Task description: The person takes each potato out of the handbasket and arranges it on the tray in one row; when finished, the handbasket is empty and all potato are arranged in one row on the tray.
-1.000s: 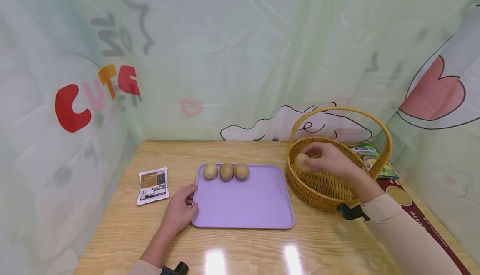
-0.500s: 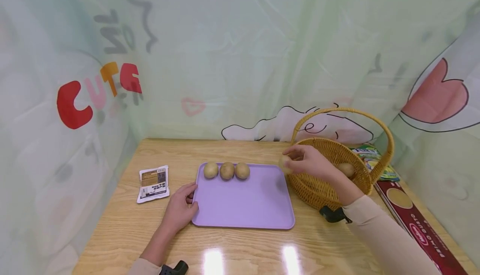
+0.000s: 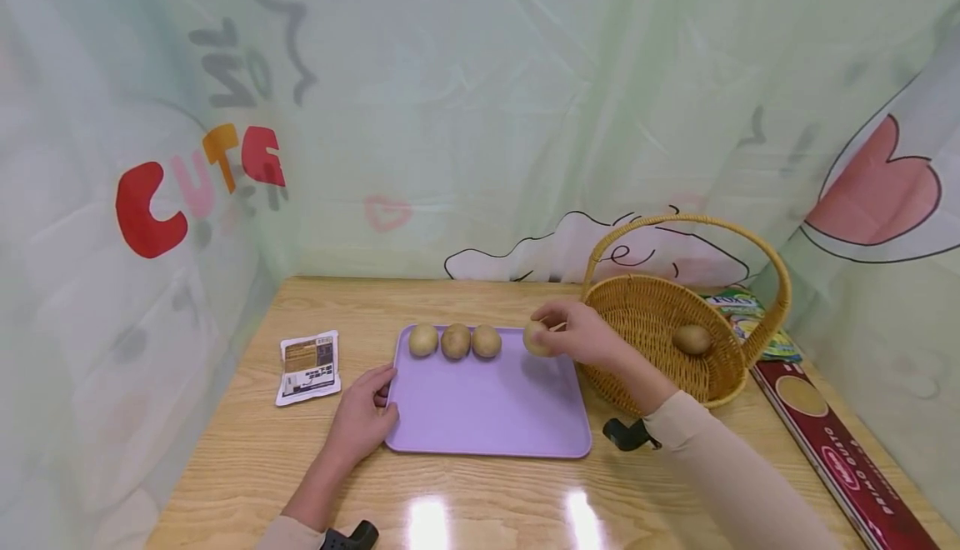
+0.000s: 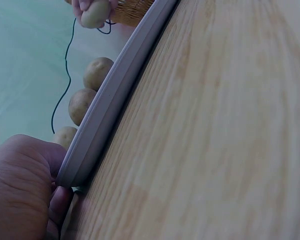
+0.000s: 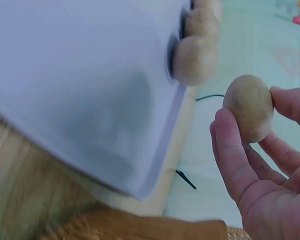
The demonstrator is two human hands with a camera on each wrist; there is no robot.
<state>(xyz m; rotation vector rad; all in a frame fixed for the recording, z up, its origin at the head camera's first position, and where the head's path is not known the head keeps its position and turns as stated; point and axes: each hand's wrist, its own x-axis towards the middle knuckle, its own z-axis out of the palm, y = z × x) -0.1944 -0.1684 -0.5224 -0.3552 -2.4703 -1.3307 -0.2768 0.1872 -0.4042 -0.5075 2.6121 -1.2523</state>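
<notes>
My right hand [image 3: 579,335] pinches a potato [image 5: 248,108] between thumb and fingertips, held above the right part of the purple tray [image 3: 480,408]. Along the tray's back edge sit three more potatoes in a row: a left one [image 3: 423,340], a middle one [image 3: 456,341] and a right one [image 3: 487,341]. At the tray's left side my left hand [image 3: 363,415] grips the rim; the left wrist view has the thumb on the upper side and fingers around the lower edge. One potato [image 3: 692,339] lies inside the wicker basket [image 3: 637,367] to the right of the tray.
The basket's tall arched handle [image 3: 693,218] rises behind my right hand. A white and brown packet [image 3: 309,368] lies left of the tray. Right of the basket are a green packet [image 3: 757,325] and a long dark red box [image 3: 847,458]. A printed curtain [image 3: 480,117] hangs behind the table.
My right hand has carried the potato left, out of the basket and over the tray. The potato left in the basket has come into view. The left hand has stayed at the tray's rim.
</notes>
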